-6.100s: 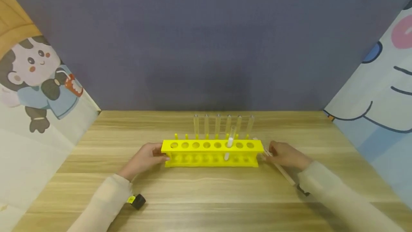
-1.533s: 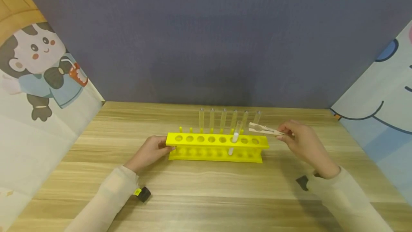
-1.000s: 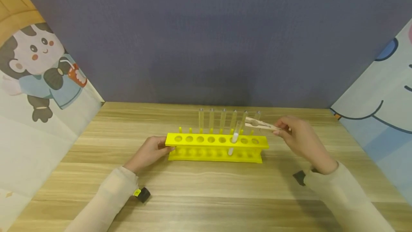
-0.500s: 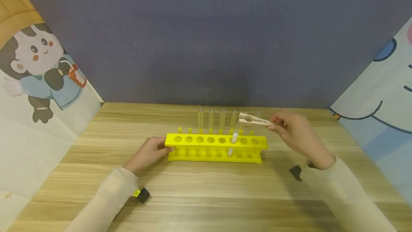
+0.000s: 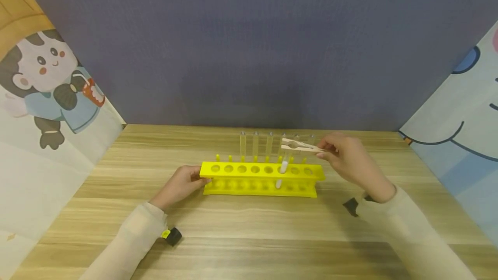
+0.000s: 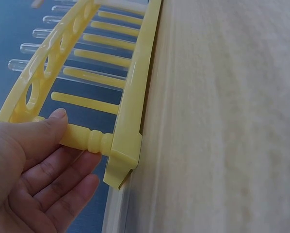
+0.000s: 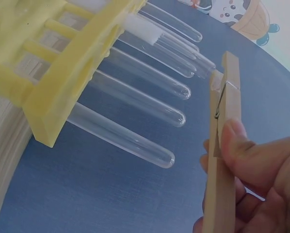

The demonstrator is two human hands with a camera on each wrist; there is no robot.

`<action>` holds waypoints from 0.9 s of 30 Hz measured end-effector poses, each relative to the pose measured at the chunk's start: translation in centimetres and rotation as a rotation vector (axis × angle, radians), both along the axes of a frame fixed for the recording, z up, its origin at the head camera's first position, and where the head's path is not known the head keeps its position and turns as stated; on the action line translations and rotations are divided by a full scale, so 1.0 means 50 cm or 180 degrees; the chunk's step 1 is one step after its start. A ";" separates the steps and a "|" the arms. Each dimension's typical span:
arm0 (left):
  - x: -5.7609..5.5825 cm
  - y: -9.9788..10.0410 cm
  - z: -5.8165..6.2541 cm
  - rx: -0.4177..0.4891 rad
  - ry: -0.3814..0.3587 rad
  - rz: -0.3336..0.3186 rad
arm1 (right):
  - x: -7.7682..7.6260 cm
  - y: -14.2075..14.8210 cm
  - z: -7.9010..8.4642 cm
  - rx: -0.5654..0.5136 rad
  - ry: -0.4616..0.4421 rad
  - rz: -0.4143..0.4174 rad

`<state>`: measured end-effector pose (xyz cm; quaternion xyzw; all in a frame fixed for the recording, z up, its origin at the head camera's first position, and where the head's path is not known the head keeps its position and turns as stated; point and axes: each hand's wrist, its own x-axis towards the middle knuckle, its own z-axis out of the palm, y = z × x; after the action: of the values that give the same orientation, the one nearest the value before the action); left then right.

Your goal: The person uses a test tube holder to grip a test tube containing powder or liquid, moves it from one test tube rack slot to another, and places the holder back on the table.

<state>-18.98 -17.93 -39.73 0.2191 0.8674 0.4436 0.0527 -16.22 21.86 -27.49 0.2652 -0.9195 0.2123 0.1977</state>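
A yellow test tube rack stands upright on the table. My left hand grips its left end post, thumb on one side and fingers behind, as the left wrist view shows. One upright test tube with white contents sits in a front hole right of the middle. My right hand pinches a wooden test tube clamp by its handle. In the right wrist view, the clamp's tip is beside that tube's mouth; whether they touch, I cannot tell. Its jaws look slightly apart.
Several clear test tubes stand upside down on the rack's rear pegs, behind the clamp and the white-filled tube. A grey-blue panel rises beyond the wooden tabletop. Printed cartoon panels flank both sides.
My right hand took up the clamp from beside the rack's right end and raised it, then moved it left to the white-filled tube's top. My left hand stays on the rack.
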 end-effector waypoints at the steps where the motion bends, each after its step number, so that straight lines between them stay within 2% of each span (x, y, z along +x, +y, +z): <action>1: 0.001 0.000 0.000 -0.0004 -0.0001 0.0002 | 0.000 -0.001 -0.001 0.0001 -0.0021 0.0002; 8: 0.002 0.000 0.000 0.0039 -0.0035 0.0001 | -0.002 -0.005 -0.002 -0.0004 -0.0120 0.0017; 17: 0.000 0.000 -0.001 0.0018 -0.0005 -0.0004 | -0.006 -0.006 -0.009 0.0020 -0.0114 0.0040; 27: -0.003 -0.001 -0.004 0.0107 -0.0125 -0.0001 | -0.007 -0.008 -0.013 0.0032 -0.0153 0.0041</action>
<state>-19.11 -17.99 -39.92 0.2113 0.8586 0.4623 0.0660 -16.58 21.45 -28.14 0.2669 -0.9233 0.2152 0.1729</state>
